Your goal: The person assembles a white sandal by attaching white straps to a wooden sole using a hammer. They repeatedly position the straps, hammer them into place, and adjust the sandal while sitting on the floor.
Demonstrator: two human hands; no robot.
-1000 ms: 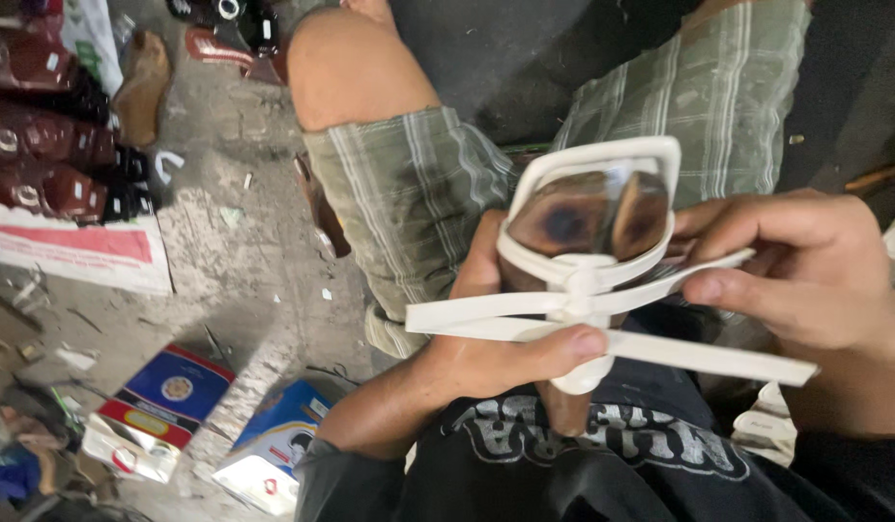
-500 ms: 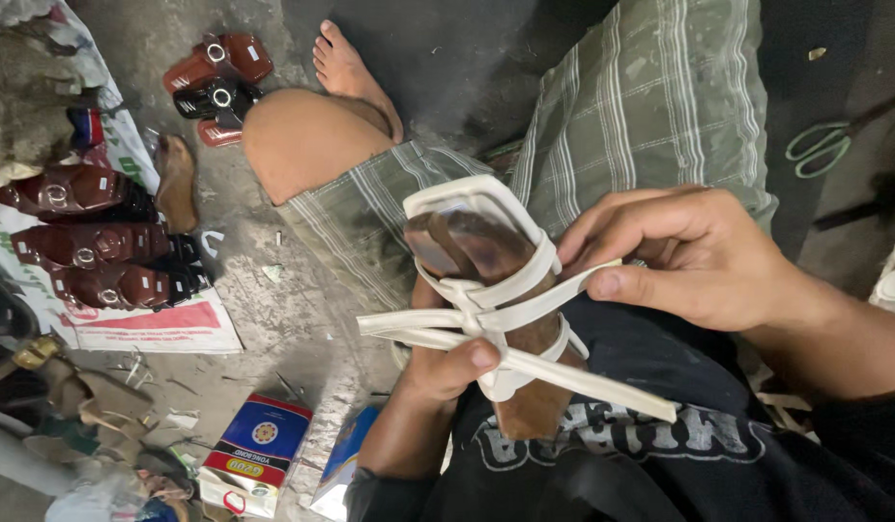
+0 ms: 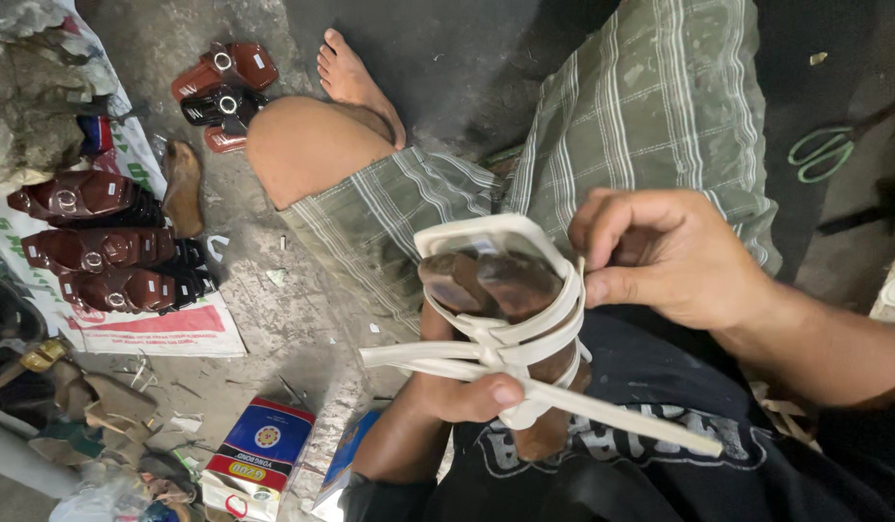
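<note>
Head view: sandal (image 3: 496,290) at frame centre, over the lap.
Left hand (image 3: 457,391): closed on white straps (image 3: 563,396) — thumb pinning the crossing.
Right hand (image 3: 665,251): pinching a strap at the sandal's right edge.
Handling: likely light, straps floppy — best held at the stiff sole.

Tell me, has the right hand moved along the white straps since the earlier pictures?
Yes. The right hand slid up the sandal form: earlier it pinched the crossed white straps lower down, now its fingertips sit beside the form's top band.

Rough grey concrete floor (image 3: 303,329) lying littered; brown sandals (image 3: 100,261) sitting at nine o'clock, green scissors (image 3: 820,150) at two.
</note>
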